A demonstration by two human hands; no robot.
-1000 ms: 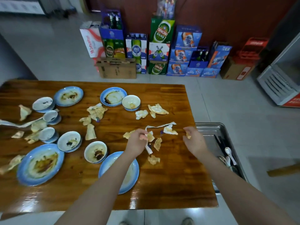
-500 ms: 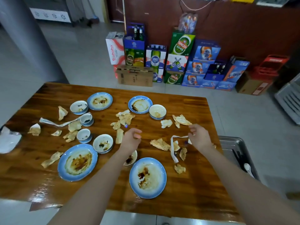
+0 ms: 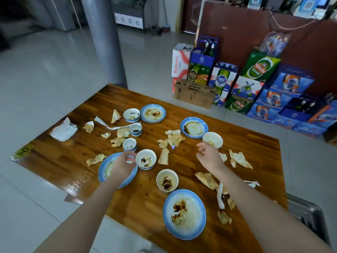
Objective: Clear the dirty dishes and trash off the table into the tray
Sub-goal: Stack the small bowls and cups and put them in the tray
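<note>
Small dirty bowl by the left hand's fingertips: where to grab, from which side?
Pinch the bowl by its left rim, thumb outside, coming down from the left, probably with the left hand, which hovers beside it. It stands upright, mouth up; sauce sits mid-bowl, and a crumpled napkin lies close on its right side.

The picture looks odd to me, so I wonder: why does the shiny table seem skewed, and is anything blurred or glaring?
In the head view, the wide-angle lens splays the edges of the glossy brown wooden table and makes the grey pillar lean. Also in the head view, a pale glare patch sits at the table's near left edge, the left hand looks soft with smeared fingers, and the far left corner of the room is dim.
</note>
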